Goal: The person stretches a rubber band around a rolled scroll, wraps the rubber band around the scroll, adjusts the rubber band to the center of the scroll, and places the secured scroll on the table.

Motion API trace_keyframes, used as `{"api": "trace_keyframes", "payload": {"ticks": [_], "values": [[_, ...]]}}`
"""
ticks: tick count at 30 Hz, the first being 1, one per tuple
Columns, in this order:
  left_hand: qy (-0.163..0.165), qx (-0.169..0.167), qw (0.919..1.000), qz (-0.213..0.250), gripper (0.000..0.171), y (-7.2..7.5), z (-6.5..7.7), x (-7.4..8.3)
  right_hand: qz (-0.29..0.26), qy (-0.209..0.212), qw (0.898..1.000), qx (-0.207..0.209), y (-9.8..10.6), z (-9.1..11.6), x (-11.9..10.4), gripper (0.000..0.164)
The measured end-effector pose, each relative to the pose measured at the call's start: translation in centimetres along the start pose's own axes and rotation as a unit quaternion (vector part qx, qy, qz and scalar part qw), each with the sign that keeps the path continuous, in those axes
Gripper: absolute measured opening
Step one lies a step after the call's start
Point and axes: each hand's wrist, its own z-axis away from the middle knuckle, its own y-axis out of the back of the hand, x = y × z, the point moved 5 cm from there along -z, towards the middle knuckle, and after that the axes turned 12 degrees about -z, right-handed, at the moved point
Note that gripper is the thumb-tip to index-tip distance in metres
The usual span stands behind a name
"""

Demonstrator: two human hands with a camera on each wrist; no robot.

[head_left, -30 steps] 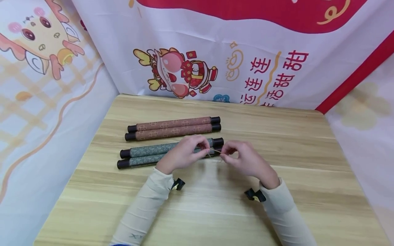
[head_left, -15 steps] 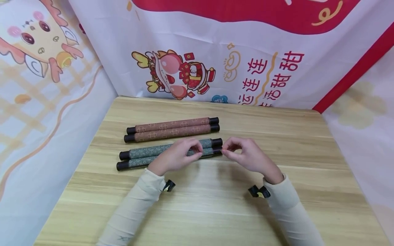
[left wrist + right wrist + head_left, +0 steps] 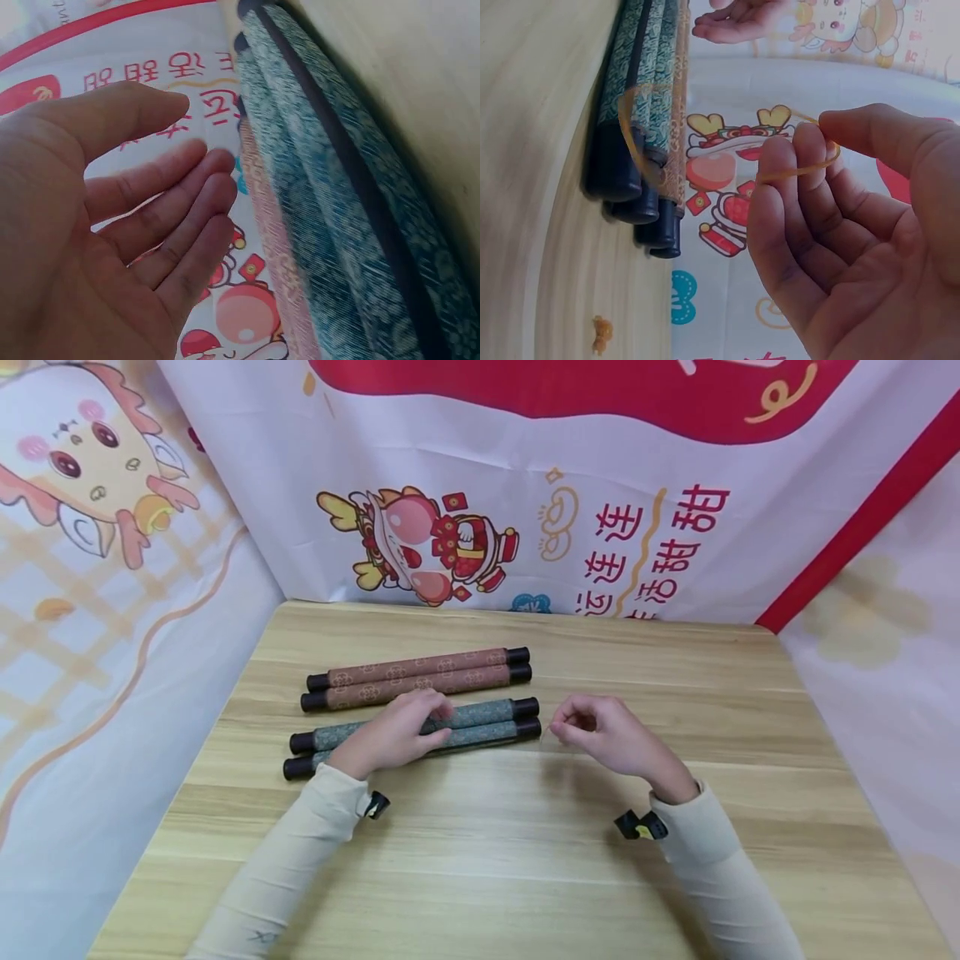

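Observation:
My right hand [image 3: 611,735] pinches a thin tan rubber band [image 3: 634,146] between thumb and fingers. In the right wrist view the band hangs as a wide, slack loop. My left hand [image 3: 397,731] holds nothing; its fingers are relaxed and spread from the thumb in the left wrist view. It hovers over the two green patterned scrolls [image 3: 483,737], hiding part of them. These lie side by side with black end knobs. Just behind them lie two brown patterned scrolls [image 3: 420,675], also paired. The right hand is just beyond the green scrolls' right ends.
Pale wood table [image 3: 487,877] lies under everything. A white printed cloth [image 3: 495,468] hangs along its back edge, and another printed cloth [image 3: 187,652] along the left. In the right wrist view a small orange-brown clump [image 3: 601,334] sits on the wood.
The band was stretched between both hands a second ago. My left hand has since let go and moved left over the green scrolls; the right hand keeps the band and has shifted slightly right.

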Motion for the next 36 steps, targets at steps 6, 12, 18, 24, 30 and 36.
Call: {"api": "trace_keyframes", "payload": {"ticks": [6, 12, 18, 24, 30, 36], "values": [[0.036, -0.019, 0.9975, -0.058, 0.067, -0.8, -0.2, -0.8, 0.031, 0.004, 0.999, 0.016, 0.5, -0.1, 0.4, 0.01], [0.056, -0.051, 0.9895, -0.123, 0.101, -1.8, -0.6, -1.3, 0.074, -0.011, 0.996, 0.052, 0.8, -0.2, 0.5, 0.012], [0.048, -0.065, 0.9854, -0.15, 0.111, -3.4, -1.5, -1.9, 0.091, -0.028, 0.993, 0.069, 0.6, -0.1, 0.6, 0.01], [0.041, -0.076, 0.9859, -0.143, 0.113, -5.0, -2.2, -2.0, 0.096, -0.036, 0.992, 0.067, 0.4, 0.3, 0.5, 0.013], [0.042, -0.052, 0.9891, -0.131, 0.1, -5.3, -2.5, -2.2, 0.098, -0.029, 0.992, 0.072, 0.5, 0.4, 0.3, 0.011], [0.018, -0.024, 0.9925, -0.119, 0.092, -5.3, -2.7, -2.5, 0.105, -0.031, 0.991, 0.077, 0.6, 0.4, 0.4, 0.011]]}}
